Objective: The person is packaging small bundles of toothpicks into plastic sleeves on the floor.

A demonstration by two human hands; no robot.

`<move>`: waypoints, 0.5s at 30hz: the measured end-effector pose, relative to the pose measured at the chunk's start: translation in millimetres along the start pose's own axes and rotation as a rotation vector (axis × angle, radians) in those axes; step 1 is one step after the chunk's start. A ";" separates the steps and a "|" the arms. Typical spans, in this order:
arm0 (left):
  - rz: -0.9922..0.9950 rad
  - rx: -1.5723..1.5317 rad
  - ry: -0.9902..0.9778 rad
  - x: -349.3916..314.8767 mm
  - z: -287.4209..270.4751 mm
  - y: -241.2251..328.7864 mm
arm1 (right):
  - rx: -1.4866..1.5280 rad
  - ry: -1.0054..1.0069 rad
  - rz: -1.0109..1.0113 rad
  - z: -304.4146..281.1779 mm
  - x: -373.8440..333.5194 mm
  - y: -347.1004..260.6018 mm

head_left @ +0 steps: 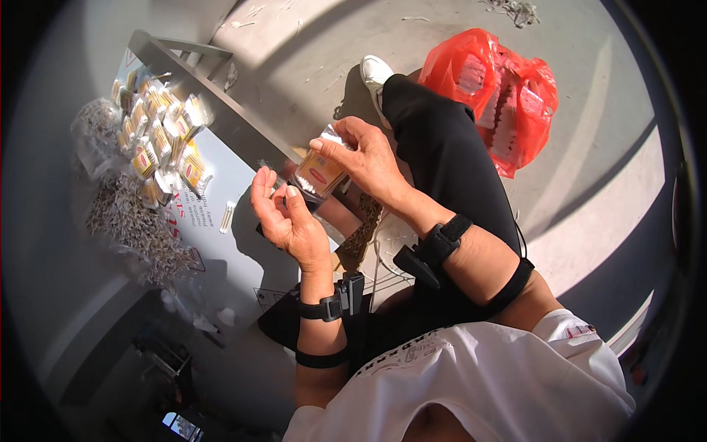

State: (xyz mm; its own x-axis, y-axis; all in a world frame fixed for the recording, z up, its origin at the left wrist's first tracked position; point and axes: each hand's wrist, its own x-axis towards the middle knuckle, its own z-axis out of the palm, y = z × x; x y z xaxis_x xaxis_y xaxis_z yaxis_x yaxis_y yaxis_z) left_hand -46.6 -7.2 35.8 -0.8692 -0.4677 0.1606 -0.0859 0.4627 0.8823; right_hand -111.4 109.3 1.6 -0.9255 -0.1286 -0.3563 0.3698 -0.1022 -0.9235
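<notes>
A small clear packet of cotton swabs [322, 174] with a yellow label is in front of me, its white swab tips showing at the lower end. My right hand [372, 162] is closed on the packet's upper end, thumb on the face and fingers behind. Cupped beside the lower end is my left hand [293, 225], fingers bent and apart; its thumb is close to the packet, though I cannot tell whether they touch. On the table [239, 254], left of my left hand, lie a few loose cotton swabs [227, 217].
At the table's left, a pile of filled swab packets [163, 132] lies beside a heap of loose swabs [136, 228] and a crumpled clear bag [97, 136]. A red plastic bag [460, 62] holding pink packs stands on the floor to the right. Stray swabs litter the floor.
</notes>
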 end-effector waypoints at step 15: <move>-0.680 -0.662 0.176 -4.7 -9.8 14.0 | -0.228 -0.026 -0.172 7.0 7.4 5.4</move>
State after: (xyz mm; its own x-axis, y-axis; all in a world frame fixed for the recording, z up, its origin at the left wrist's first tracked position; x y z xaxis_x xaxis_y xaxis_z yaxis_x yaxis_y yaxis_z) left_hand -38.9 -5.9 51.7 -0.6448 -0.6104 -0.4601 -0.2050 -0.4418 0.8734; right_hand -115.7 100.9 -5.1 -0.9695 -0.1537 -0.1909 0.1770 0.0997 -0.9791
